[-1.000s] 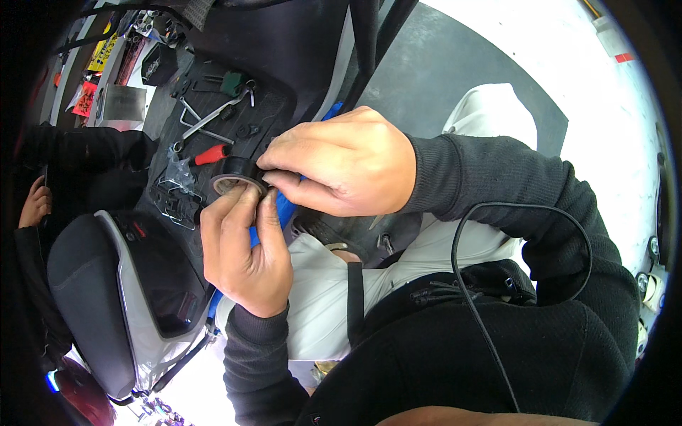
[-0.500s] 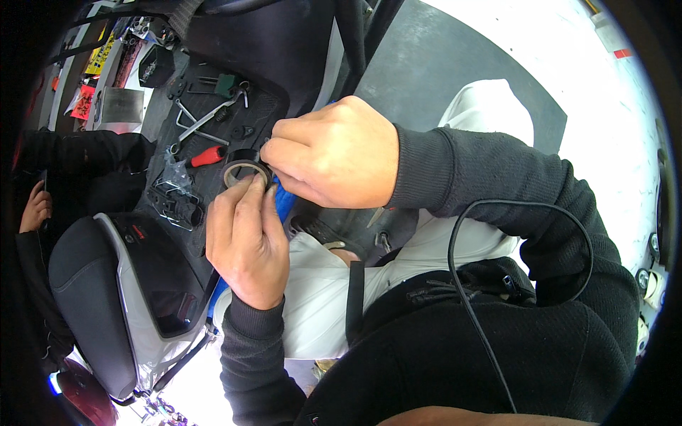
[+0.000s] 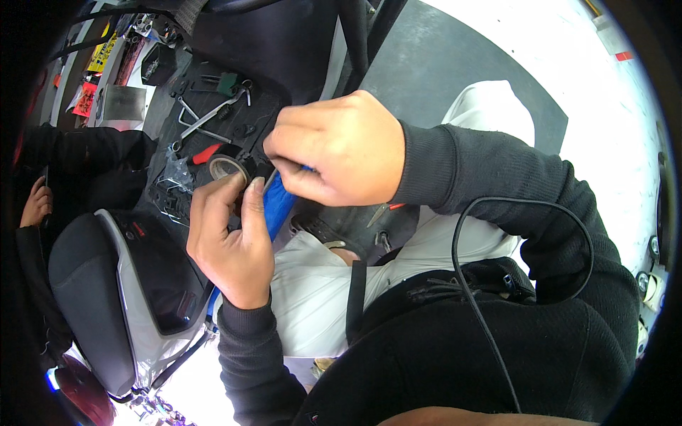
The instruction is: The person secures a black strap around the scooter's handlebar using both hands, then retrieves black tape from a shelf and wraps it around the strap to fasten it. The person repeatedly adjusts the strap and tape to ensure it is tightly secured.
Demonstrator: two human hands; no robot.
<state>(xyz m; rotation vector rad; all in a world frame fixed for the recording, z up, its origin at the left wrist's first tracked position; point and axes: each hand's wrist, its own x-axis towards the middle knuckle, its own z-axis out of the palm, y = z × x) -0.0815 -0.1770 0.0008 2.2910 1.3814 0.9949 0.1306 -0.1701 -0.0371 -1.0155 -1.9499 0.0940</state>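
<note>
My left hand [image 3: 231, 238] pinches a roll of black tape [image 3: 229, 168] between thumb and fingers, with its pale round core showing. Close to its right, my right hand [image 3: 337, 149] is closed with fingers curled and pressed together. Whatever lies between those fingertips is hidden. A dark patch shows between the roll and the right fingertips; whether it is tape pulled off the roll, I cannot tell. Beneath both hands runs a blue part of the scooter [image 3: 279, 209].
On the dark footboard past my hands lie wrenches [image 3: 206, 117], a red-handled tool [image 3: 206, 154], a clear plastic bag [image 3: 177, 170] and a green hex key holder [image 3: 227, 84]. The scooter seat [image 3: 89, 284] is at left. Another person's hand [image 3: 35, 204] shows at the far left.
My left hand and the tape roll have moved left, away from my right hand, widening the gap between them. My right hand has shifted slightly right and stays closed.
</note>
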